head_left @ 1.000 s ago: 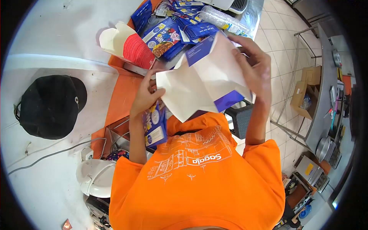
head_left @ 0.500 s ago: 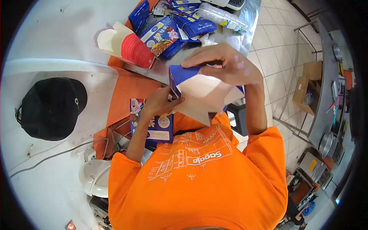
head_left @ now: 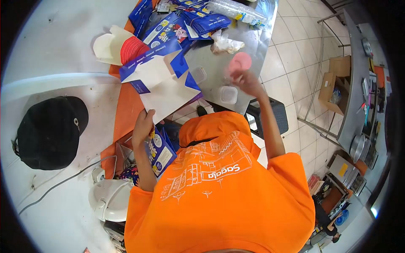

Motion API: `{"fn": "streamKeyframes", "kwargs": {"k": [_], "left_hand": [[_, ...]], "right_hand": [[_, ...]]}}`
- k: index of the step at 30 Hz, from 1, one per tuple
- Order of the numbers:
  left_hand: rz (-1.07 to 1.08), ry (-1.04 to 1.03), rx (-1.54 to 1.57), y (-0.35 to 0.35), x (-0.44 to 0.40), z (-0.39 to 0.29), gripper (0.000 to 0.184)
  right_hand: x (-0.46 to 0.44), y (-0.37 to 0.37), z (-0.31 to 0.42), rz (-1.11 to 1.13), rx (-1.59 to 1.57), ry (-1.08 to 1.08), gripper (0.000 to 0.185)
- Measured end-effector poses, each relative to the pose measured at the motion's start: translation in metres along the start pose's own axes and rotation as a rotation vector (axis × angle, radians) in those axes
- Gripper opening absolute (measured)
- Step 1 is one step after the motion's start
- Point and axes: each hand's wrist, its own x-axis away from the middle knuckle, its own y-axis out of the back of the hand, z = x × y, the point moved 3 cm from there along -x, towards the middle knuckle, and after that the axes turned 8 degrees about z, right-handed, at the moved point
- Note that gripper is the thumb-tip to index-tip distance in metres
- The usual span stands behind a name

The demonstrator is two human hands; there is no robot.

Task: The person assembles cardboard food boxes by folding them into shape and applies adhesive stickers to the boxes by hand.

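Note:
In my left hand point(head_left: 144, 127), closed on its lower edge, is a partly opened cardboard food box point(head_left: 162, 86), white inside and blue outside. It leans over the steel table with its flaps spread. My right hand point(head_left: 249, 84) is over the table's right side, smeared by motion, its fingers bent. Just beyond the fingertips is a round pink thing point(head_left: 242, 61), partly blurred; whether the hand touches it I cannot tell. Below that hand lies a small clear plastic tub point(head_left: 228, 95), and another clear piece point(head_left: 198, 75) lies beside the box. Near my left forearm stand blue printed cartons point(head_left: 161, 154).
Red-and-white food cartons point(head_left: 134, 49) are nested at the table's left. Flat blue packs point(head_left: 206, 23), clear plastic cups point(head_left: 236, 12) and a crumpled bag point(head_left: 226, 42) lie farther back. A black cap point(head_left: 52, 130) rests at left; a dark stool point(head_left: 274, 120) stands at right.
The food box has moved away to the left and tipped, its inside now showing. My right hand has left it and moved right and down, beside the pink thing.

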Motion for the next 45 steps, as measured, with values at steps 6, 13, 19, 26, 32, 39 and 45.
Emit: {"fn": "streamKeyframes", "kwargs": {"k": [6, 13, 19, 26, 32, 39, 45], "left_hand": [[-0.153, 0.067, 0.027, -0.009, -0.009, 0.013, 0.031], [-0.264, 0.047, -0.124, -0.022, -0.012, 0.014, 0.034], [-0.202, 0.081, -0.131, -0.055, -0.003, -0.033, 0.032], [-0.337, -0.095, -0.314, -0.058, 0.010, -0.020, 0.034], [0.076, 0.005, -0.140, -0.095, -0.027, 0.032, 0.038], [0.334, 0.028, -0.317, -0.155, -0.107, 0.042, 0.048], [0.285, -0.038, -0.461, -0.174, -0.162, 0.071, 0.051]], "right_hand": [[0.028, -0.099, -0.049, -0.129, 0.512, 0.062, 0.078], [0.042, -0.044, 0.062, -0.209, -0.047, 0.156, 0.080], [0.023, -0.087, 0.157, 0.329, -0.708, 0.144, 0.081], [0.013, -0.104, 0.110, 0.058, 0.230, 0.221, 0.083], [0.044, -0.092, 0.070, 0.134, 0.319, 0.072, 0.083], [0.082, -0.078, -0.022, 0.021, 0.236, 0.115, 0.095], [0.083, -0.089, -0.043, -0.196, 0.485, 0.000, 0.093]]}}
